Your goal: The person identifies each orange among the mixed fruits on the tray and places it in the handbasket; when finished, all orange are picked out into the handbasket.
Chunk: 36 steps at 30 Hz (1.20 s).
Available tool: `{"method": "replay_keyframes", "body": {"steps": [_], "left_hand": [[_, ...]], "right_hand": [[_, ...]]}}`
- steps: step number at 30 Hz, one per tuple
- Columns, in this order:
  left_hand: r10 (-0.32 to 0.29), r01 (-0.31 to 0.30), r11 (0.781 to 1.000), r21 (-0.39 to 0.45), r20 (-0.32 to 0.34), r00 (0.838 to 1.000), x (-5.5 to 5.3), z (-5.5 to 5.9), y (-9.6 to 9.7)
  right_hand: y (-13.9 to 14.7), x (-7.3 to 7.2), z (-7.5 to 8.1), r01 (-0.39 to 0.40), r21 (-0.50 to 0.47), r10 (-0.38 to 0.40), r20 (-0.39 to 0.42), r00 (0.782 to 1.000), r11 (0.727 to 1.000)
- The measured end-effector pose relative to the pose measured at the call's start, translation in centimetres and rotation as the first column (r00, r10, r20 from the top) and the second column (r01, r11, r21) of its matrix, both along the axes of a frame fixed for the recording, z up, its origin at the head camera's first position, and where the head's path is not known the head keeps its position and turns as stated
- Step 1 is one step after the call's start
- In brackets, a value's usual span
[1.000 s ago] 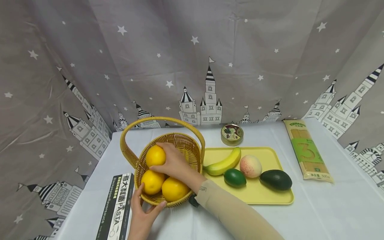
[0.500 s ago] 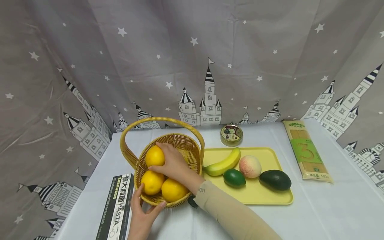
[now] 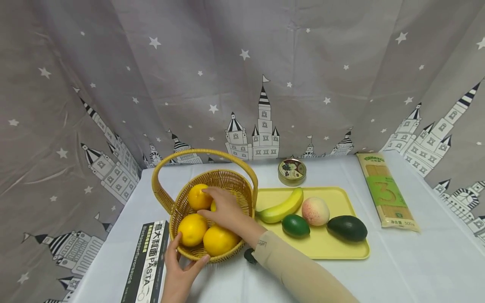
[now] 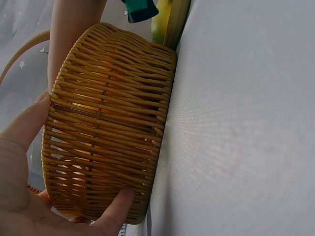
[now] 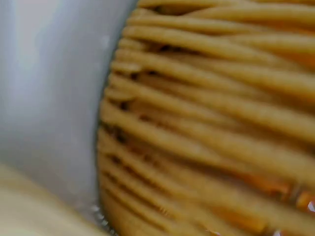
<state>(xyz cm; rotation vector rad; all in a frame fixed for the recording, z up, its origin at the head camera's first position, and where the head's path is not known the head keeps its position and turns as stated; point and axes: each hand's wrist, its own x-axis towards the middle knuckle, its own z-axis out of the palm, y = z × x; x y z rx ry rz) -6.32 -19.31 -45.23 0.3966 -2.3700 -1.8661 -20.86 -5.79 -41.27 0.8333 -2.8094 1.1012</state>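
Note:
A wicker basket [image 3: 227, 174] with a tall arched handle stands on the white cloth. My left hand [image 3: 179, 269] grips its near left rim; in the left wrist view the thumb lies at the rim and a finger presses the woven wall [image 4: 108, 128]. Inside are two oranges at the front, a left one [image 3: 193, 230] and a right one [image 3: 220, 240]. Behind them sits another orange [image 3: 199, 196]. My right hand [image 3: 227, 208] is inside the basket, fingers loosely spread at that rear orange's right side. Another yellow surface peeks out between thumb and fingers. The right wrist view shows only blurred wickerwork.
Right of the basket, a yellow tray [image 3: 333, 250] holds a banana [image 3: 282, 208], a peach [image 3: 315, 211], a green lime-like fruit [image 3: 296, 225] and an avocado [image 3: 347, 228]. A round tin [image 3: 292, 171] stands behind. A pasta box [image 3: 145, 261] lies left, a noodle packet [image 3: 388, 191] far right.
My right hand has shifted right and slightly down, its fingers loosening from the rear orange. That orange now sits a little further right. The left hand stays on the basket.

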Motion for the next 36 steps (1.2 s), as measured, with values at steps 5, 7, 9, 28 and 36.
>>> {"method": "replay_keyframes", "body": {"steps": [5, 7, 9, 28, 36], "left_hand": [[0.005, -0.005, 1.0, 0.002, 0.006, 1.0, 0.0, 0.1, 0.1], [0.006, -0.006, 1.0, 0.005, 0.006, 1.0, 0.0, 0.2, 0.1], [0.006, -0.006, 1.0, 0.009, 0.002, 1.0, 0.0, 0.2, 0.1], [-0.004, 0.004, 1.0, 0.0, 0.0, 1.0, 0.0, 0.4, 0.2], [-0.013, 0.013, 1.0, 0.0, -0.026, 1.0, -0.2, 0.6, 0.2]], "right_hand": [[1.5, 0.3, 0.3, -0.006, -0.056, 0.007, 0.017, 1.0, 0.998], [2.2, 0.5, 0.6, -0.008, -0.068, 0.009, 0.02, 1.0, 0.998], [2.9, 0.7, 0.8, -0.01, -0.094, 0.012, 0.015, 1.0, 0.996], [9.3, 5.3, 3.9, -0.061, -0.497, 0.025, -0.08, 0.997, 0.865], [13.2, 6.6, 4.3, -0.039, -0.621, -0.051, -0.126, 0.991, 0.783]]}}
